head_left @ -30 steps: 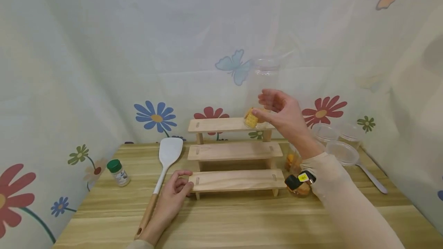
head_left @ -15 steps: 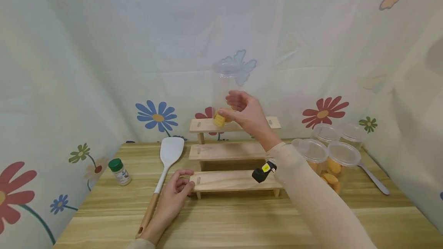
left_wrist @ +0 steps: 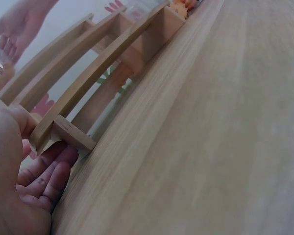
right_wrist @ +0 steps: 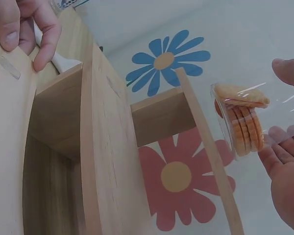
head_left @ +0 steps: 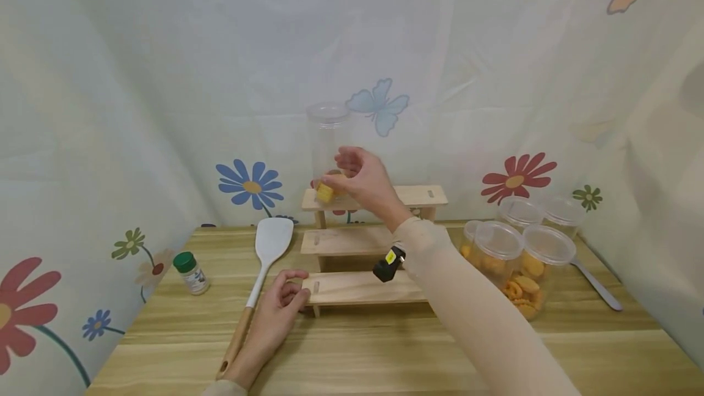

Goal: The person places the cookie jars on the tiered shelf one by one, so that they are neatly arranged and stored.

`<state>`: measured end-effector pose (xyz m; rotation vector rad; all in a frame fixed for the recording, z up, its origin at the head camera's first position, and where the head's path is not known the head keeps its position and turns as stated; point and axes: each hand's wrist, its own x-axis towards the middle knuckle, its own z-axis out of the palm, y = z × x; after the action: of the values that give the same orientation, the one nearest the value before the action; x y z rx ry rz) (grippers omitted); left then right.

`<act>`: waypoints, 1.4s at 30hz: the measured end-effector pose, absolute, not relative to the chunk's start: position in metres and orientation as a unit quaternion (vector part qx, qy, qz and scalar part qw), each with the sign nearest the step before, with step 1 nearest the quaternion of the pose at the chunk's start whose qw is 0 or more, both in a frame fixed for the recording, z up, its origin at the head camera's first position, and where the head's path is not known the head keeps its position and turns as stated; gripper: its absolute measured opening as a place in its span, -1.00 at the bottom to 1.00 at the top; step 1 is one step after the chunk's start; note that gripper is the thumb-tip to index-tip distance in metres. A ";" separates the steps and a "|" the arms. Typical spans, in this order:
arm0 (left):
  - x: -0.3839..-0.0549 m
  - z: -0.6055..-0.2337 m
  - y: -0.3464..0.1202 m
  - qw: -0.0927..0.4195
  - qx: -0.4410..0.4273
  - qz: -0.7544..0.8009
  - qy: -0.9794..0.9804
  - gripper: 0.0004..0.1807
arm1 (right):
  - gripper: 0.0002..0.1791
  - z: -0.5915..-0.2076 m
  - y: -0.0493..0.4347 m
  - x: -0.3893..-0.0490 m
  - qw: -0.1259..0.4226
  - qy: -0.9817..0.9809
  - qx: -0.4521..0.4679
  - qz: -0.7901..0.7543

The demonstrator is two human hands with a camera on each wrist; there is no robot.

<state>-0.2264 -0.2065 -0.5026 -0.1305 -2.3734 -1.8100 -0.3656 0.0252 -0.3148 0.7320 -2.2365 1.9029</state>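
Observation:
My right hand grips a tall clear jar with a few square yellow crackers at its bottom. In the head view the jar's base overlaps the left end of the top tier of a three-step wooden display stand. The right wrist view shows the jar's base close by the top board, its crackers stacked inside, and thumb and fingers around its wall. At the stand's lowest tier, my left hand holds the left end, thumb at the board and other fingers curled beneath it.
Several clear lidded jars stand right of the stand, some with orange snacks; a light-coloured utensil handle lies beside them. Left of the stand lie a white spatula with a wooden handle and a green-capped shaker. A flowered cloth hangs behind.
My right hand has carried the cracker jar leftward along the top tier, from its right part to its left end. The left hand stays at the lowest tier.

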 end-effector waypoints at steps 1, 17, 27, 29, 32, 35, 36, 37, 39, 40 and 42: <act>-0.226 -0.503 -0.207 0.077 -0.044 -0.605 -0.791 -0.69 | -0.12 -0.316 0.023 -0.367 0.055 -0.737 0.242 0.628; -0.226 -0.502 -0.208 0.077 -0.051 -0.606 -0.790 -0.69 | -0.09 -0.326 0.016 -0.370 0.025 -0.744 0.229 0.627; -0.225 -0.502 -0.208 0.077 -0.051 -0.604 -0.792 -0.69 | 0.09 -0.329 0.017 -0.367 0.009 -0.743 0.217 0.633; -0.225 -0.502 -0.208 0.078 -0.051 -0.602 -0.793 -0.69 | 0.13 -0.331 0.019 -0.366 0.010 -0.741 0.215 0.636; -0.226 -0.502 -0.207 0.079 -0.050 -0.601 -0.794 -0.69 | 0.13 -0.331 0.024 -0.364 0.032 -0.748 0.215 0.627; -0.226 -0.502 -0.207 0.081 -0.050 -0.600 -0.794 -0.69 | 0.11 -0.331 0.029 -0.362 0.056 -0.744 0.225 0.626; -0.226 -0.502 -0.207 0.081 -0.050 -0.601 -0.794 -0.69 | 0.10 -0.331 0.031 -0.360 0.062 -0.741 0.228 0.628; -0.226 -0.502 -0.207 0.081 -0.050 -0.602 -0.793 -0.69 | 0.10 -0.331 0.033 -0.359 0.068 -0.738 0.230 0.630; -0.226 -0.502 -0.207 0.080 -0.051 -0.603 -0.792 -0.69 | 0.09 -0.330 0.038 -0.357 0.077 -0.731 0.231 0.637; -0.226 -0.502 -0.207 0.080 -0.052 -0.603 -0.792 -0.69 | 0.09 -0.330 0.040 -0.355 0.081 -0.728 0.231 0.640; -0.226 -0.502 -0.206 0.079 -0.052 -0.603 -0.792 -0.69 | 0.07 -0.329 0.046 -0.352 0.090 -0.724 0.231 0.644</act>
<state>-0.2265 -0.2065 -0.5019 -0.1569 -2.3714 -1.8032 -0.3517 0.0457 -0.3294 0.6874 -2.1525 1.9139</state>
